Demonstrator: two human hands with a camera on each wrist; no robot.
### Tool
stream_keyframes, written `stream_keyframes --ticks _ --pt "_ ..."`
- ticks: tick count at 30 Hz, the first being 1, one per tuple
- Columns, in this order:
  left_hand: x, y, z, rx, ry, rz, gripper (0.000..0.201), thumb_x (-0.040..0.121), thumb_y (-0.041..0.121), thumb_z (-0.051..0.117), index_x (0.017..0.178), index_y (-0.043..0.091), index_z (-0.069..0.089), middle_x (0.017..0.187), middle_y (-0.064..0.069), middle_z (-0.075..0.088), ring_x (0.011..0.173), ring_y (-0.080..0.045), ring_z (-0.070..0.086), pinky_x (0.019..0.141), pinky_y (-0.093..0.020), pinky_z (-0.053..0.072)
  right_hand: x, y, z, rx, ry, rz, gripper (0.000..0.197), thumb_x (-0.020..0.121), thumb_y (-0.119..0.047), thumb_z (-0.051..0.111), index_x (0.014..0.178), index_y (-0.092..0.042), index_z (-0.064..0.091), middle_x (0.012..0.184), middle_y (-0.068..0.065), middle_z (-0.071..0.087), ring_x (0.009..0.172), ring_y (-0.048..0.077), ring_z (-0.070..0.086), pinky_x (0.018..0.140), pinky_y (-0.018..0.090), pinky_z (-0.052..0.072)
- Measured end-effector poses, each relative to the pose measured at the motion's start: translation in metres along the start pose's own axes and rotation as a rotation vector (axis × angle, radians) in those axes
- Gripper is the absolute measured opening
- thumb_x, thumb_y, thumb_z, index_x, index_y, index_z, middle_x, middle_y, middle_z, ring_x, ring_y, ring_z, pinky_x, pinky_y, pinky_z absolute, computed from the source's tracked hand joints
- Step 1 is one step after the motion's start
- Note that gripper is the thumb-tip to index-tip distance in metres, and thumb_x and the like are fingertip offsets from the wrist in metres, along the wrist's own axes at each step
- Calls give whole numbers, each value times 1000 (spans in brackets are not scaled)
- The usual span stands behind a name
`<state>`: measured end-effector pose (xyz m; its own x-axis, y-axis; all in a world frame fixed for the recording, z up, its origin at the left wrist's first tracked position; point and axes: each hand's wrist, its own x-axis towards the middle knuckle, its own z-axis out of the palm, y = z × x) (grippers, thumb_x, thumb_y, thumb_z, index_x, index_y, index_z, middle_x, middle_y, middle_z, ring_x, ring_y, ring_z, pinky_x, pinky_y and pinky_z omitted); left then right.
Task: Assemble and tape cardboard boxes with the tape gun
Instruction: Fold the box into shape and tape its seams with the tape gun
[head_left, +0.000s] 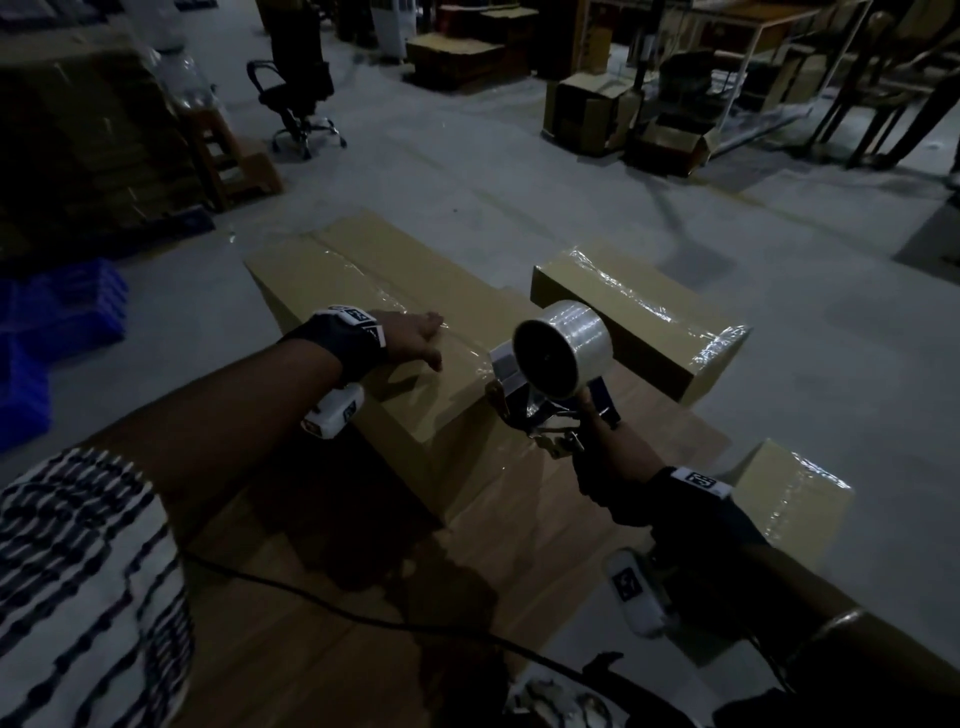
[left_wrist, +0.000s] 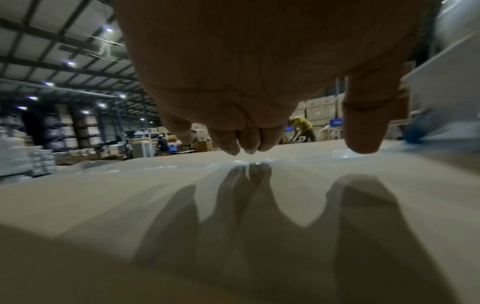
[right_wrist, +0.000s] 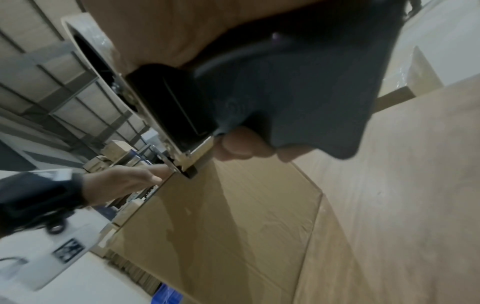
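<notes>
**Hands taping a long cardboard box on a warehouse floor**

Nearest the camera, a patterned sleeve covers the person's left shoulder, and flat cardboard sheets lie on the grey floor below it. On those sheets rests the long cardboard box, the landmark for everything else; clear tape shines along its top seam. A second, narrower taped box sits to the right of the long box, and a smaller taped box stands nearer the camera, further right. An office chair stands well beyond the long box, and blue crates are stacked to its left.

At the near right end of the long box is the tape gun, carrying a roll of clear tape. The right hand has its fingers curled round the gun's handle. The left hand lies flat, fingers straight, pressing on the taped seam on top of the long box.
</notes>
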<state>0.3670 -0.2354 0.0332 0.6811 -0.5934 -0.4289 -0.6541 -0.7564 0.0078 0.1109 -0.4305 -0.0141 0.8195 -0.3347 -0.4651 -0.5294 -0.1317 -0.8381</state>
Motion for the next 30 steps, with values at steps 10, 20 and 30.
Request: stream_keyframes --ticks 10,20,30 --pt "-14 49 7 -124 -28 109 68 80 52 55 141 28 38 135 -7 53 113 -28 55 98 -40 45 37 -18 4 -43 -35 -65 104 58 -107 28 70 -8 59 54 10 57 47 22 50 54 32 41" --pt "-10 61 10 69 78 14 58 96 40 46 149 29 24 148 -4 43 123 -28 52 98 -39 40 57 -19 -1 -28 -43 -69 96 60 -106 32 63 -13 57 51 5 55 45 21 47 56 32 40" --pt "-8 58 10 157 -103 -51 65 103 47 25 153 27 -11 162 9 -11 149 -14 8 116 -54 3 53 1 -18 -10 -62 -50 101 57 -107 32 70 -12 63 57 8 59 53 23 51 58 35 42"
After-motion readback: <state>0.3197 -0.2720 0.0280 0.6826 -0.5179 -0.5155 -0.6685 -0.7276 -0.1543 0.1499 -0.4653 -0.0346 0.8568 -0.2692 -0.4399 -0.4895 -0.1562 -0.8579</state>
